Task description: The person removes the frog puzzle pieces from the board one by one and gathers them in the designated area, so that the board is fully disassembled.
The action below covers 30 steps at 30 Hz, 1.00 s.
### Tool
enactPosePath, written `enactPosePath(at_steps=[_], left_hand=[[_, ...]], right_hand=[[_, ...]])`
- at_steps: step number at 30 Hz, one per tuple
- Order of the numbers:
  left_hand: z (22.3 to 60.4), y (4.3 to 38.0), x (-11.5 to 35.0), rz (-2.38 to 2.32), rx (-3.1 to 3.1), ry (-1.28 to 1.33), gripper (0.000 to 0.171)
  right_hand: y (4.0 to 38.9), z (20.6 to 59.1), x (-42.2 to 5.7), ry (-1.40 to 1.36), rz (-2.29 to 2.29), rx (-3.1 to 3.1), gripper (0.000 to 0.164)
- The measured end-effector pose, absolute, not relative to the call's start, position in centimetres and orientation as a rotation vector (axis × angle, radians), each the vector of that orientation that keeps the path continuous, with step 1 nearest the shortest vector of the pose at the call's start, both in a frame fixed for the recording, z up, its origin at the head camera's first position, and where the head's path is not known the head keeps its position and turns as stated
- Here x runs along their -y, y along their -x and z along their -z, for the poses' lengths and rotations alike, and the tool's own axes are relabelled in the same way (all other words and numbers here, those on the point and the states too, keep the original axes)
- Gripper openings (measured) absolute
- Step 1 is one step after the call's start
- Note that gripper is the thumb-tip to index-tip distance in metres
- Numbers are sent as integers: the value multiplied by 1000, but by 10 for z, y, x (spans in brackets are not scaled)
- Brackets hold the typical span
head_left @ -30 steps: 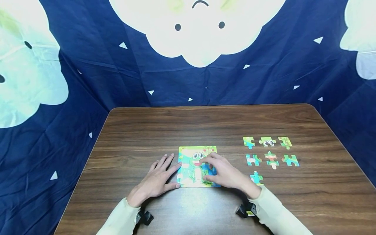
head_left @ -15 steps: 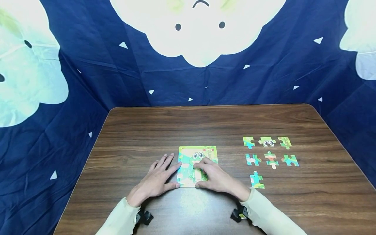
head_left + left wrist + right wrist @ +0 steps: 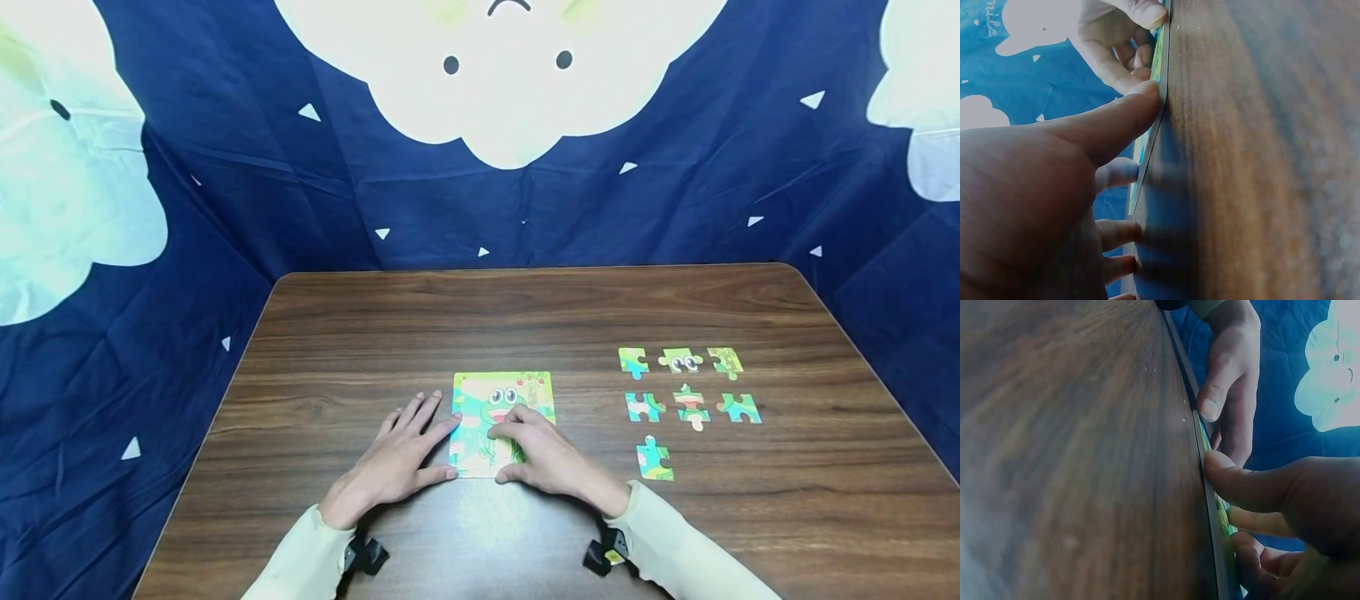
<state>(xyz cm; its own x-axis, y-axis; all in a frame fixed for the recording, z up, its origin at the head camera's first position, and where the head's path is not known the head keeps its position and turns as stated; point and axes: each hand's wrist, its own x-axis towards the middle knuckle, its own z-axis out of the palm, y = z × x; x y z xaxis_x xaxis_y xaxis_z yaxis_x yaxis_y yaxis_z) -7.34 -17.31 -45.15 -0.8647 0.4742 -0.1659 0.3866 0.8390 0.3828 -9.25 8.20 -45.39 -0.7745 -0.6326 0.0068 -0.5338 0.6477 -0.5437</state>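
A square frog-picture puzzle board point(image 3: 468, 446) lies flat on the wooden table. My left hand point(image 3: 390, 462) rests with fingers spread at its left side, the thumb at the front left corner and the index fingertip on the left edge. Over the lower right part of the picture bends my right hand point(image 3: 551, 458). Its thumb touches the front edge and its index fingertip meets the picture below the frog's mouth; I cannot tell whether a piece is pinched there. In the right wrist view the same right hand point(image 3: 1329, 500) has its other fingers curled at the board.
Several loose puzzle pieces lie right of the board in rows: one with the frog's eyes point(image 3: 680, 361), one with its mouth point(image 3: 692, 406), and a blue-green one point(image 3: 655, 458) nearest me. A blue curtain point(image 3: 420, 200) with white clouds hangs beyond the table point(image 3: 360, 317).
My right hand has moved left and slightly towards me over the board, its thumb now at the front edge. It then stays nearly still. The left hand and the loose pieces stay put.
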Motion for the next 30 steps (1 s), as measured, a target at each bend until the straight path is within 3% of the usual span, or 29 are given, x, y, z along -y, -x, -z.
enactPosePath(at_steps=[13, 30], left_hand=[[453, 73, 173, -482, -2781, -669, 69], [452, 73, 173, -484, -2793, -676, 68]], right_hand=[[97, 450, -76, 829, 788, -2635, 51], [96, 450, -78, 881, 764, -2689, 54]])
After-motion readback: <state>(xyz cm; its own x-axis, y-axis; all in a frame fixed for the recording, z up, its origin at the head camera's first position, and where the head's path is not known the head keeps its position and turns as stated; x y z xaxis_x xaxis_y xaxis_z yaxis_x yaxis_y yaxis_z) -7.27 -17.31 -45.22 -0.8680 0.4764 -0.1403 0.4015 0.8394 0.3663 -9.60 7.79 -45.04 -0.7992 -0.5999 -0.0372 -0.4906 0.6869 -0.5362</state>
